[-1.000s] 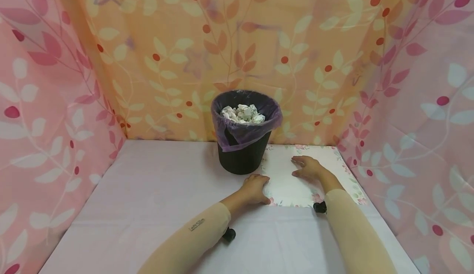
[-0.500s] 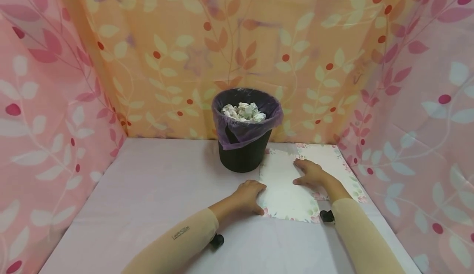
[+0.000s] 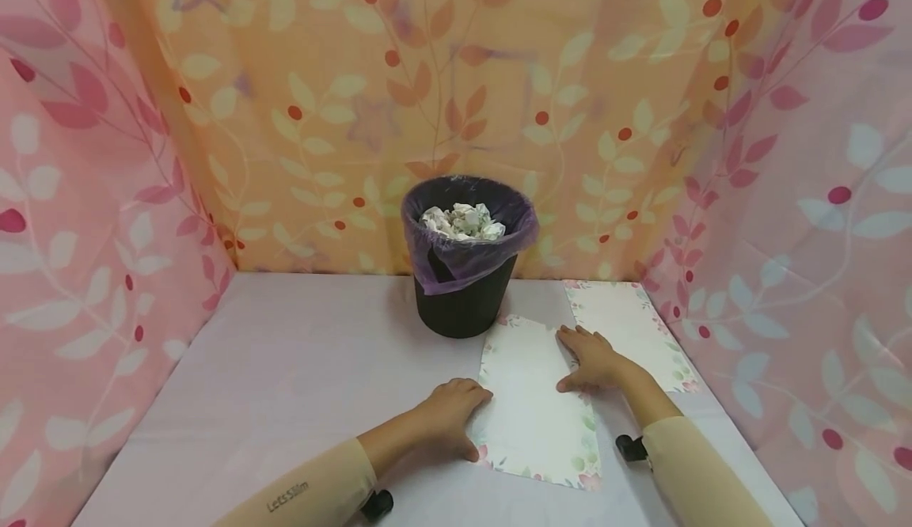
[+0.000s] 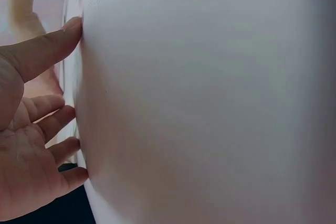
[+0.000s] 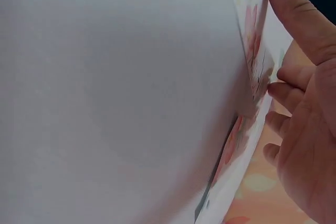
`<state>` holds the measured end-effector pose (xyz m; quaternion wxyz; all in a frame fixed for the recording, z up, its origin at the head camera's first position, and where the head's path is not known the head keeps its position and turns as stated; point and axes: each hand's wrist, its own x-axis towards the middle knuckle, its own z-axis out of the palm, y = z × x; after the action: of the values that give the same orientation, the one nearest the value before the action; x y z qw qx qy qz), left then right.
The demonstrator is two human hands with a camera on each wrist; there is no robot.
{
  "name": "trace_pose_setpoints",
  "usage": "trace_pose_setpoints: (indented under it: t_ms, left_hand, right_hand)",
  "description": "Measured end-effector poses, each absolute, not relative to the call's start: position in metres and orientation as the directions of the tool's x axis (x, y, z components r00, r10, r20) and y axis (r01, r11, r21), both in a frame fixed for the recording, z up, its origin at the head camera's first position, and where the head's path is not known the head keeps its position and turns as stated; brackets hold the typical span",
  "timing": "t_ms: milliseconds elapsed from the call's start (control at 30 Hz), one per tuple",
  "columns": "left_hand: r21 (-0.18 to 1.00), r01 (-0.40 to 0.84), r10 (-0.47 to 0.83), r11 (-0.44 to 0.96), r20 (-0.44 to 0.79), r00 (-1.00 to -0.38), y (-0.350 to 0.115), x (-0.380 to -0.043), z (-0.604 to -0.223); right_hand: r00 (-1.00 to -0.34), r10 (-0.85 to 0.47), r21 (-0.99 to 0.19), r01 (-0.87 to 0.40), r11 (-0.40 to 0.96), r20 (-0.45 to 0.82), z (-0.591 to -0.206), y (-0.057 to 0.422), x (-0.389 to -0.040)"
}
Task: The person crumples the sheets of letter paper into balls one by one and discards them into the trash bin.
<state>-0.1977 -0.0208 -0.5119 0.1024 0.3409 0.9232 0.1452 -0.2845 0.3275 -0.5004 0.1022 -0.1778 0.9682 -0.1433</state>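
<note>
A white sheet of paper (image 3: 534, 400) with a floral border lies flat on the table, slightly turned. My left hand (image 3: 449, 416) touches its left edge, fingers spread and thumb apart; the left wrist view shows the fingertips of this hand (image 4: 37, 129) down on the surface. On the sheet's right edge rests my right hand (image 3: 594, 361), thumb and fingers spread likewise. In the right wrist view the fingertips of that hand (image 5: 299, 98) meet the printed border. A second floral sheet (image 3: 634, 329) lies behind, to the right.
A black bin (image 3: 459, 309) with a purple liner (image 3: 466, 262) stands behind the sheet, near the back wall. Crumpled paper (image 3: 463, 222) fills it near the top. Patterned cloth walls (image 3: 321, 155) enclose the pale table (image 3: 285, 369) on three sides.
Both hands have moved toward me, bringing the front sheet along from beside the bin. It has turned slightly and come off the second sheet, which stays at the back right.
</note>
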Motion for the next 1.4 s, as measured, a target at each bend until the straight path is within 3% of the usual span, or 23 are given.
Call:
trace_pose_setpoints:
  t_ms: [100,433,633,900,1133,1400]
  left_hand:
    - [0.359,0.606,0.676,0.710,-0.104,-0.730,-0.030,-0.191,-0.511]
    - [0.414,0.570,0.662,0.710,-0.114,-0.741,-0.045,-0.194,-0.506]
    - [0.421,0.532,0.638,0.735,-0.163,-0.752,-0.043,-0.194,-0.505]
    - [0.444,0.528,0.636,0.724,-0.133,-0.760,-0.042,-0.195,-0.507]
    - [0.489,0.506,0.630,0.710,-0.123,-0.767,-0.042,-0.195,-0.509]
    - [0.541,0.455,0.598,0.707,-0.114,-0.793,-0.037,-0.198,-0.505]
  right_hand:
    - [-0.915,-0.381,-0.292,-0.330,0.898,-0.136,-0.504,0.325,-0.275]
    - [-0.917,-0.369,-0.457,-0.265,0.849,-0.154,-0.512,0.320,-0.259]
    - [-0.924,-0.352,-0.466,-0.248,0.849,-0.150,-0.513,0.322,-0.252]
    - [-0.933,-0.341,-0.460,-0.256,0.850,-0.111,-0.513,0.322,-0.247]
    - [-0.957,-0.281,-0.474,-0.212,0.855,-0.079,-0.515,0.322,-0.240]
    - [-0.979,-0.200,-0.578,-0.144,0.803,-0.034,-0.507,0.325,-0.235]
